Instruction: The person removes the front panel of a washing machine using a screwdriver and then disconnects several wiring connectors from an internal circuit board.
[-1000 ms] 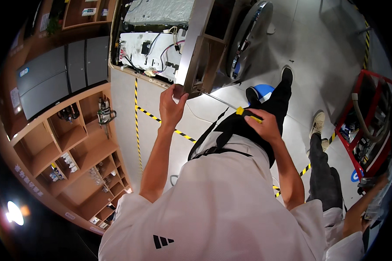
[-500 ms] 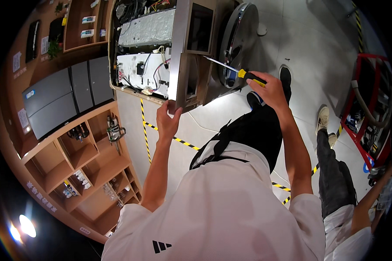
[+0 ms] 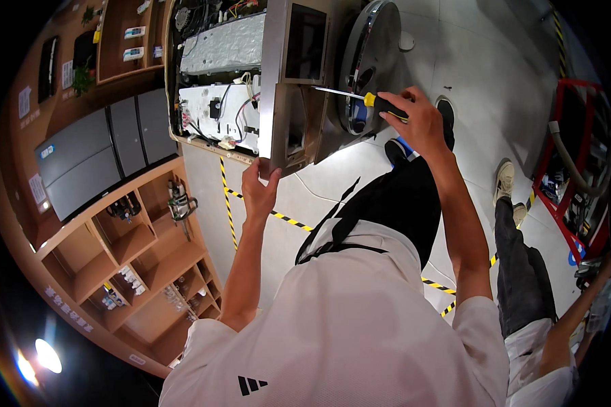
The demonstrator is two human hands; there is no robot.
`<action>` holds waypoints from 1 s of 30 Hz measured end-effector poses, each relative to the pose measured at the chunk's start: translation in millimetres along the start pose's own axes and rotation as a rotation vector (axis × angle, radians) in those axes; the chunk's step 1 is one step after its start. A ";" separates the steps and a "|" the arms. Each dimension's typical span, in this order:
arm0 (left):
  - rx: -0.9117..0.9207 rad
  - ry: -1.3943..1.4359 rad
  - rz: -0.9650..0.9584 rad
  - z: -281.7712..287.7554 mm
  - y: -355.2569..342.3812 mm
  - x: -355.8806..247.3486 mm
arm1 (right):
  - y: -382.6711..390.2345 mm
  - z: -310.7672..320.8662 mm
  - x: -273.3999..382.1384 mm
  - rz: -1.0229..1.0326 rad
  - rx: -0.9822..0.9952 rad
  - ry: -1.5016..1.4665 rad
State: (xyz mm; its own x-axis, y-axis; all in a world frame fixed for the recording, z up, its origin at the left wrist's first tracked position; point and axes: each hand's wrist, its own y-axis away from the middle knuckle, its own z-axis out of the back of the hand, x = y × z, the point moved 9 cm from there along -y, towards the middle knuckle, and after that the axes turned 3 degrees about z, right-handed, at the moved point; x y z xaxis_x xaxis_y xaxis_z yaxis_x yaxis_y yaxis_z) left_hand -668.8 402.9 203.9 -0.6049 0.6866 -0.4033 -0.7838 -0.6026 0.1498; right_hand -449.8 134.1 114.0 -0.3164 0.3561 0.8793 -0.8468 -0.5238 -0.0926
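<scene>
An appliance that looks like a front-loading washing machine stands ahead of me, its top off and wires and white housings [image 3: 217, 119] exposed. Its metallic front panel [image 3: 270, 115] has a dark window and, nearer me, a recessed opening [image 3: 296, 125]. My left hand [image 3: 261, 192] is closed on the panel's near corner, thumb and fingers pinching the edge. In my right hand [image 3: 419, 122] is a screwdriver [image 3: 368, 100] with a yellow and black handle. Its shaft points left and the tip is at the edge of the recessed opening; whether it touches a screw is too small to tell.
A round door [image 3: 372, 68] bulges from the machine's front. Wooden shelving [image 3: 153, 264] and grey cabinets [image 3: 81, 159] line the left. Yellow-black tape [image 3: 288, 220] marks the floor. Another person [image 3: 533, 292] stands at right beside a red-framed cart [image 3: 557, 169] with tools.
My right hand has moved slightly up and left, and the screwdriver now lies closer to level. Its tip stays by the recessed opening. My left hand keeps its grip on the corner.
</scene>
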 end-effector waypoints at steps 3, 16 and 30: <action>0.015 -0.084 -0.015 -0.6 -1.0 -2.0 | 0.0 -25.1 -31.5 -0.228 0.142 -0.347; 0.064 -0.113 0.019 -1.5 -3.6 4.6 | -6.9 -7.2 -7.1 0.033 0.122 0.110; -0.148 -0.372 -0.020 4.1 -21.7 -27.6 | 102.0 -38.3 -79.6 -0.862 0.124 -1.114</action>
State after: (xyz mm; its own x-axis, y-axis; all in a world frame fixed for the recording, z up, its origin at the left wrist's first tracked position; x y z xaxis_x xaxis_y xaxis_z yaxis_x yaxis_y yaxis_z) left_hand -635.6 398.8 215.5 -0.6207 0.7827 -0.0458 -0.7836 -0.6213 0.0023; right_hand -527.4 82.1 16.7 0.8214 -0.1637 0.5463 -0.5374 -0.5431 0.6452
